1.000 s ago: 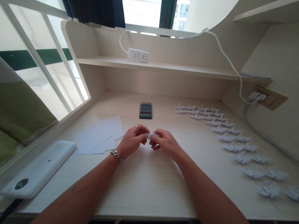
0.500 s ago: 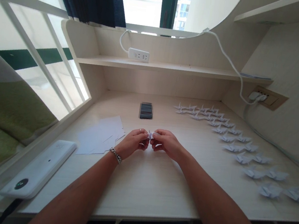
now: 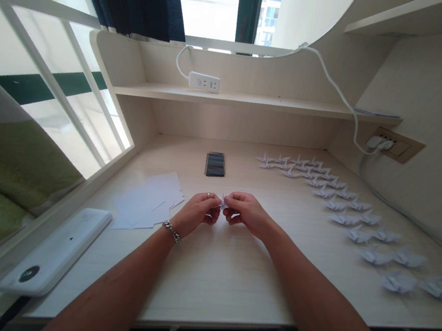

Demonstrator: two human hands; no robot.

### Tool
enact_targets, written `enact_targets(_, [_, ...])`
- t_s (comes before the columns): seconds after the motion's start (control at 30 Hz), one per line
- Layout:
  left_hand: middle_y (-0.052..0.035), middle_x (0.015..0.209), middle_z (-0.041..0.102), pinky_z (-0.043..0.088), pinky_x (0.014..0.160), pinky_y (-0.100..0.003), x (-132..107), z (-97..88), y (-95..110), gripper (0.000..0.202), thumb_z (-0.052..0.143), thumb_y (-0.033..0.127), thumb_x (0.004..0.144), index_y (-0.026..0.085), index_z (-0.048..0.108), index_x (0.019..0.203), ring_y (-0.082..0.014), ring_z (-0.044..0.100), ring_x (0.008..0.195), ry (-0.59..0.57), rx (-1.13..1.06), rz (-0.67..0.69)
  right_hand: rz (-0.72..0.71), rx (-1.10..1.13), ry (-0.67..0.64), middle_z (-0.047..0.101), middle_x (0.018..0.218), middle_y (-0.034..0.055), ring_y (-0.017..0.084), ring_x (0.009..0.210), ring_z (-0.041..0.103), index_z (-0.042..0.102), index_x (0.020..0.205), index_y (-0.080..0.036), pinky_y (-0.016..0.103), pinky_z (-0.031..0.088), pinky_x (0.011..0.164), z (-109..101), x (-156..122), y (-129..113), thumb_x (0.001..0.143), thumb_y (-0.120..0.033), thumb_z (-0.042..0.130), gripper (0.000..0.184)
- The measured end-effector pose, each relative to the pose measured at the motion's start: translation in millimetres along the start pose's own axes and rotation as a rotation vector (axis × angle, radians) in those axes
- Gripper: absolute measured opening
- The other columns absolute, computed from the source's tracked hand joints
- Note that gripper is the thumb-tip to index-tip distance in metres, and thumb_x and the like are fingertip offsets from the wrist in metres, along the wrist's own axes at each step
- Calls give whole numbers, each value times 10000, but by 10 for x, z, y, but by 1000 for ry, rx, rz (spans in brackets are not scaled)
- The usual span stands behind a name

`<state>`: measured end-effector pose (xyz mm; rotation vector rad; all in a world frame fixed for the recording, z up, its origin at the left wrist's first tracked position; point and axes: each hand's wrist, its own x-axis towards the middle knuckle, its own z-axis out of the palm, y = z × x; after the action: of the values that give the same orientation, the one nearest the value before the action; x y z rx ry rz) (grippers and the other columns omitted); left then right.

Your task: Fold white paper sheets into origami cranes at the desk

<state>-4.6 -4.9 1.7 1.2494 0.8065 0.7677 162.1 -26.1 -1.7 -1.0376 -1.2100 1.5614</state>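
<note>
well, the left hand (image 3: 196, 214) and the right hand (image 3: 246, 214) are close together over the middle of the desk (image 3: 204, 284), their fingertips pinching a small folded white paper piece (image 3: 223, 202) between them, held off the surface. a silver chain bracelet (image 3: 171, 231) sits on the left wrist, and a ring (image 3: 208, 194) shows on a left finger. just beyond the left hand lies a loose pile of white paper sheets (image 3: 145, 201), flat on the desk. farther back is a dark rectangular object (image 3: 215, 165), too blurred to name. to the right, white origami cranes (image 3: 345, 218) stand in two long curving rows, running from near the back of the desk toward its front right corner. a white flat device (image 3: 55, 252) lies by the left edge. above, a white power strip (image 3: 203, 82) sits on a shelf (image 3: 279, 104), and a white cable (image 3: 338, 89) runs down to a wall socket (image 3: 388, 145).
</note>
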Motion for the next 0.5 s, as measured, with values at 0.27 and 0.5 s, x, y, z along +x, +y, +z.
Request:
enact_targets(0.27, [-1, 616, 539, 357, 486, -193, -25, 18, 10, 281, 704, 354, 743, 136, 538, 682, -78, 487, 532, -33, -185, -10, -14, 211, -48, 573, 625, -1, 85, 531, 520, 584, 716, -147, 193, 406, 473, 2, 26, 23, 729, -392, 727, 283])
enact_targets(0.5, [-13, 659, 560, 412, 551, -182, -34, 80, 20, 231, 725, 288, 749, 118, 570, 739, -75, 518, 587, -32, -367, 44, 5, 449, -56, 566, 599, 5, 73, 516, 512, 626, 727, -130, 176, 417, 482, 49, 33, -2, 760, -290, 707, 182])
